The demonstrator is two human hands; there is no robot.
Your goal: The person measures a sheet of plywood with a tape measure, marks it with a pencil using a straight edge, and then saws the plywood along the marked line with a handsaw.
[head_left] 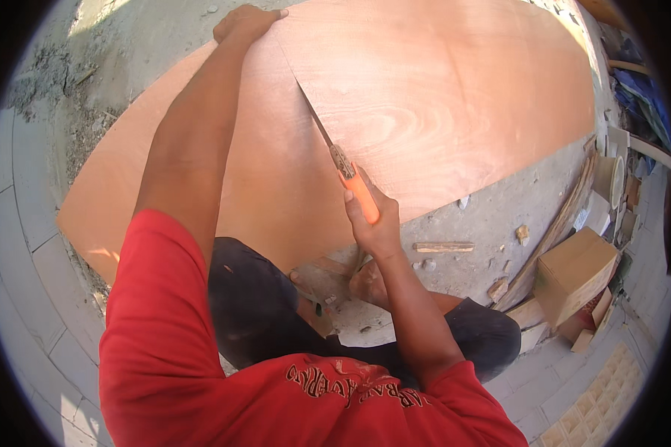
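A large thin plywood sheet (pixel 455 97) lies in front of me, its near edge by my knees. My right hand (pixel 378 227) is closed round the orange handle of a handsaw (pixel 361 197). The narrow dark blade slants up and to the left, and its far end meets the sheet. From there a thin line runs toward the far edge, and I cannot tell whether it is a cut or a mark. My left hand (pixel 247 24) grips the sheet's far left edge, thumb stretched to the right along the top. Its other fingers are partly hidden.
Rough concrete ground (pixel 477 231) shows under and beside the sheet, with a short wood strip (pixel 443 246) and several stone bits. At right stand a cardboard box (pixel 576 276), a long board (pixel 548 231) and a blue plastic sheet (pixel 641 97). Pale paving (pixel 30 223) lies at left.
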